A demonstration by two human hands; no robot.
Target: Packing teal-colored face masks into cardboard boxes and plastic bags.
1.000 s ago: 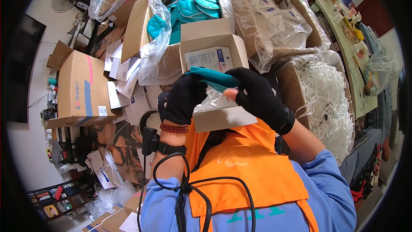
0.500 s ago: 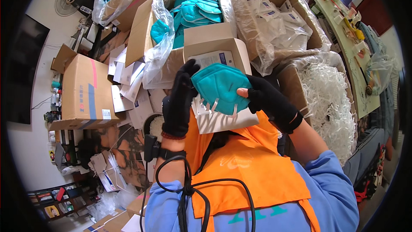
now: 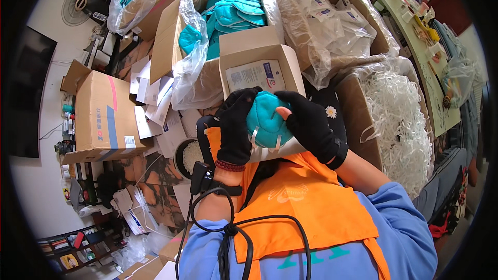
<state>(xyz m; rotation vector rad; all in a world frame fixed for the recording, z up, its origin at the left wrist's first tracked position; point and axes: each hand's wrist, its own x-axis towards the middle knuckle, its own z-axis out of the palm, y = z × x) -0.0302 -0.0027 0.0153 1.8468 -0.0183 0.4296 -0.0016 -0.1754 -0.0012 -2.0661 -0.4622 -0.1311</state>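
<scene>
Head view shows the left hand (image 3: 236, 127) and right hand (image 3: 311, 124) in a closed grip on a teal mask (image 3: 265, 119) above a small open carton (image 3: 259, 67) (white straps dangling); gloved fingers may snag a strap or drop the mask.

A teal, cup-shaped fabric face mask (image 3: 265, 120) sits between two black-gloved hands, its rounded dome turned up toward the camera. The shell is smooth and moulded, with a faint seam across the bulge. Pale white elastic straps (image 3: 255, 137) hang loose from its lower left edge, looping below the cup. The mask is held in the air, tilted slightly left, above a small open cardboard box (image 3: 258, 59) whose raised flap stands just behind it.
</scene>
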